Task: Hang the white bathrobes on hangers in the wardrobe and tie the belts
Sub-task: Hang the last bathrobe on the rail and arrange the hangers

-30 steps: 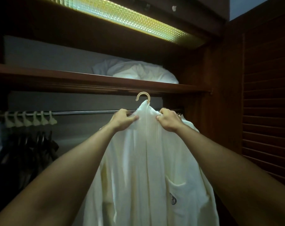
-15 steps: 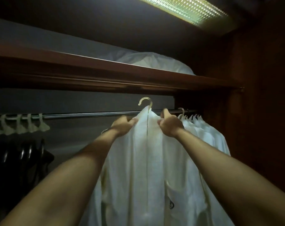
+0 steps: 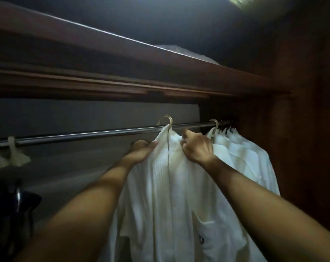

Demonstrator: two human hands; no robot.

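hanging a robe at the rail

gripping the shoulders of a white ribbed cotton bathrobe [image 3: 171,195], both hands hold it up at the round polished metal rail [image 3: 84,136]. the left hand [image 3: 141,151] has its fingers curled into the cloth left of the collar; the right hand [image 3: 196,147] pinches the fabric right of the collar, knuckles bent. the robe's cloth is soft and finely ribbed, falling in long vertical folds below the rail, with a square patch pocket [image 3: 203,231] bearing a small dark emblem low on its right side. one curved, pale gold hanger hook [image 3: 166,120] rises from the collar, its arc at the rail's height; whether it sits over the rail i cannot tell.

along the rail to the right, a second pale hook [image 3: 214,122] sits on the bar, and a packed row of white garments on hangers [image 3: 243,148] hangs below the rail; their number is too tight to count. at the rail's left end, two cream plastic hanger necks [image 3: 14,154] show, with glossy dark hangers [image 3: 7,197] beneath them.

above the rail runs a thick, smooth, reddish-brown wooden shelf [image 3: 122,72]; on it lies one pale, rumpled soft bundle [image 3: 186,52], only its top visible. right of the rail stands the dark wooden wardrobe side wall [image 3: 302,148]. behind the rail is a flat grey back panel [image 3: 84,116].
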